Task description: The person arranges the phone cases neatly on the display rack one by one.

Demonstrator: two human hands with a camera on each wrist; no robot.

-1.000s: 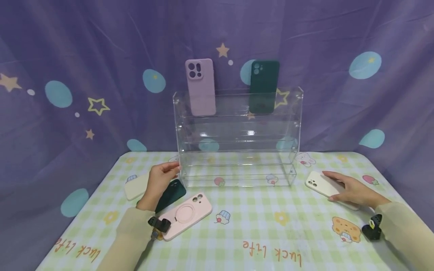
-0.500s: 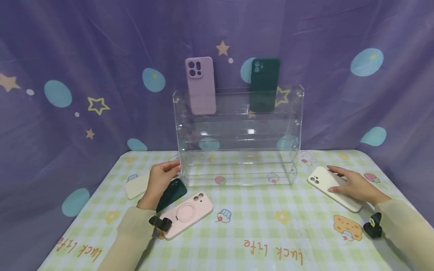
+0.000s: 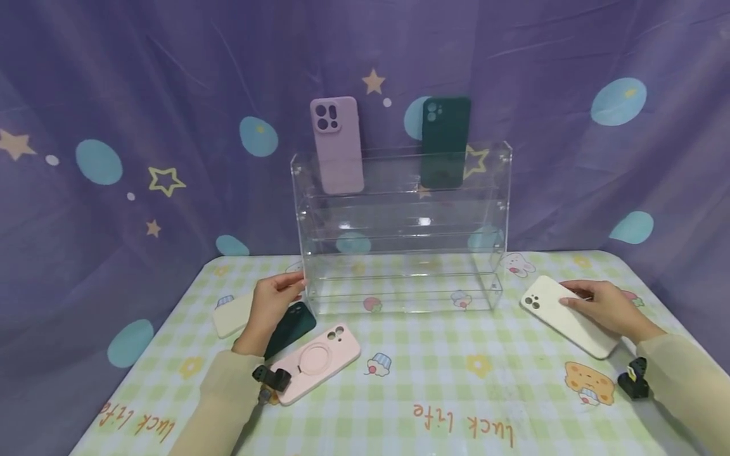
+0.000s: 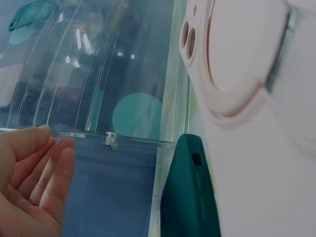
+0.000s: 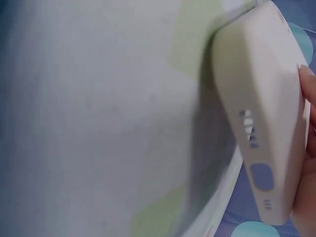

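In the head view my right hand [image 3: 607,307] grips a cream-white phone case [image 3: 570,320] by its long sides, tilted over the right of the table. The right wrist view shows that case's end [image 5: 266,148] with its port cutouts. My left hand [image 3: 274,304] pinches the left side edge of a clear acrylic display rack [image 3: 402,253]. Its thumb and fingertips meet that edge in the left wrist view. A lilac phone case [image 3: 339,149] and a dark green phone case [image 3: 445,142] stand on the rack's top tier.
Around my left wrist lie a pale cream case [image 3: 232,315], a second dark green case [image 3: 293,326] and a pink case with a ring [image 3: 342,354]. The checked tablecloth [image 3: 445,405] reaches back to a purple curtain [image 3: 171,95].
My right hand has lifted and tilted the white case, shifting it slightly to the right, and its fingers have moved along the case. The left hand stays at the rack's edge.
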